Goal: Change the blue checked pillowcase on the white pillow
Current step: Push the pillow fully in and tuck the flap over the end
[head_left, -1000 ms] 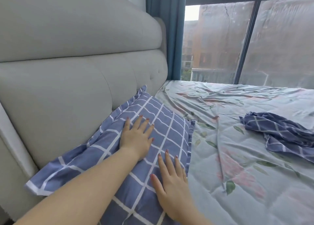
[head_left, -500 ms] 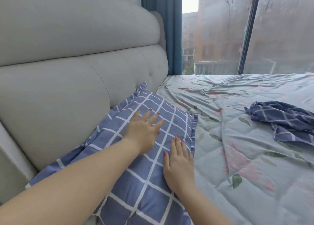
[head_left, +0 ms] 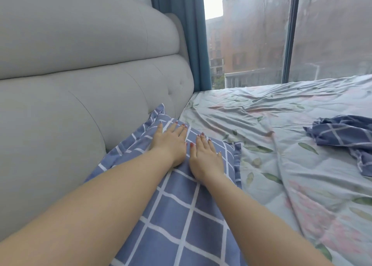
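Hard against the head of the bed, the blue cotton pillowcase with white checks (head_left: 177, 205) lies plump and flat. The pillow inside is wholly covered, and its left long edge is tucked against the pale grey padded headboard (head_left: 80, 104) at nine o'clock. Two bare arms stretch over it toward twelve.

The left hand (head_left: 171, 143) is palm down near the far end of the pillowcase, fingers straight and slightly fanned, resting on the cloth and gripping nothing. Just beside it, at its three o'clock, the right hand (head_left: 205, 157) lies the same way: flat, fingers straight and close together, red nails showing, nothing held. The two thumbs sit very near each other; whether they touch I can't tell.

The case's frilled border (head_left: 237, 155) runs along the right edge, lying on the rumpled light green floral quilt (head_left: 281, 165). Out at two o'clock, well apart from the hands, a crumpled blue checked cloth (head_left: 346, 137) sits on that quilt. At twelve hangs a teal curtain (head_left: 181, 24) beside a large window (head_left: 251, 34).
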